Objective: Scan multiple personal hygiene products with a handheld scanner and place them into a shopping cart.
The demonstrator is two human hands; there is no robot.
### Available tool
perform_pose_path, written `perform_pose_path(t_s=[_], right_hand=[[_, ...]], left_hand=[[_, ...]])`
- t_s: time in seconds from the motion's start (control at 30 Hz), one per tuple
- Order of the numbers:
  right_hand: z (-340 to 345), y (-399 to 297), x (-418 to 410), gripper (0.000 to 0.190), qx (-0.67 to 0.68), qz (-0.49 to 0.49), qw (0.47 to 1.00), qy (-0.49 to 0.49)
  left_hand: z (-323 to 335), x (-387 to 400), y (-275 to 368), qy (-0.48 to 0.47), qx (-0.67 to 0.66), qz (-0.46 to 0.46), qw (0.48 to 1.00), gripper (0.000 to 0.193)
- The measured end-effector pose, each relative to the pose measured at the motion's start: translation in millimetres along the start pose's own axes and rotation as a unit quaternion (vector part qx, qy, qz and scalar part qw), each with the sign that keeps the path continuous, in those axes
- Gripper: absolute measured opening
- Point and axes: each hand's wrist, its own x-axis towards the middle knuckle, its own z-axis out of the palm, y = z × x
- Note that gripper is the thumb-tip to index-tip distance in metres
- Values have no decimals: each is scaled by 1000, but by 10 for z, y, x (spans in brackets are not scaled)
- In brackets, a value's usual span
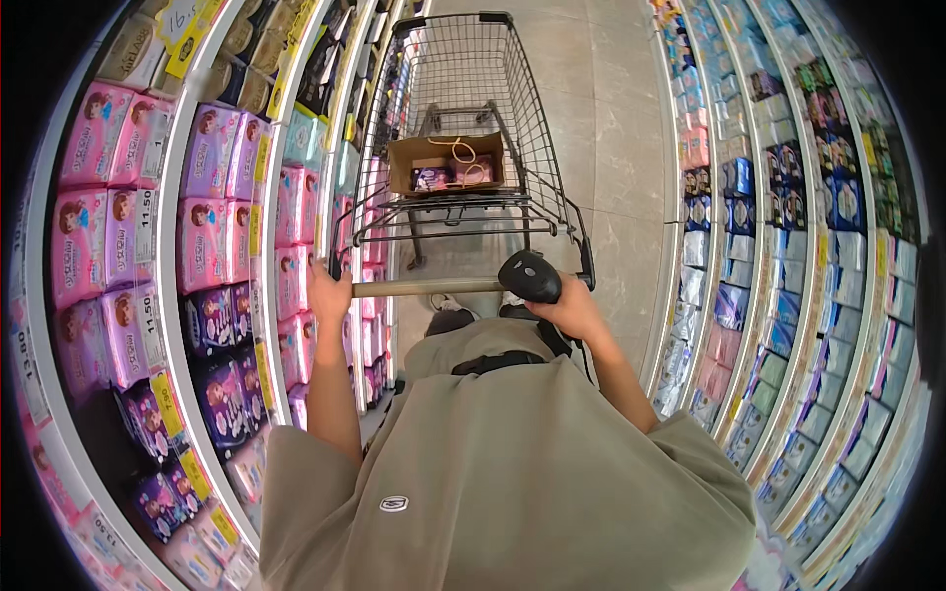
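A black wire shopping cart (547,140) stands before me, its tan handlebar (421,287) crossing in front of my body. Around the bar's left end my left hand (329,292) is closed. At the other end my right hand (567,304) holds a black handheld barcode scanner (529,276), which lies over the bar; whether its fingers also grip the bar is hidden. Inside the cart is an open brown paper bag (406,157) with twisted handles. In the bag are a dark purple package (431,179) and a pinkish package (473,170).
Shelves of pink and purple soft packs (81,244) rise close on the left, with price tags (166,406) along their edges. On the right, shelves (728,295) hold packaged goods. The tiled aisle floor (621,148) runs between them.
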Motion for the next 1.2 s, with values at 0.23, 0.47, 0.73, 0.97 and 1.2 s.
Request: perform_pose_path(t_s=[0.23,0.47,0.73,0.97,1.2], right_hand=[[-66,-112,194,42,47,78,995,-37],[23,-424,402,36,74,151,985,27],[74,-733,437,41,76,254,949,171],[123,-711,659,48,63,390,907,149],[160,-707,734,49,86,366,915,146]], left_hand=[[160,734,852,40,-120,140,982,40],[1719,2037,1521,-349,46,281,893,39],[3234,2356,1428,-290,102,100,946,43],[4110,2541,1307,-324,124,44,937,44],[4385,2601,1319,-356,101,40,928,46]])
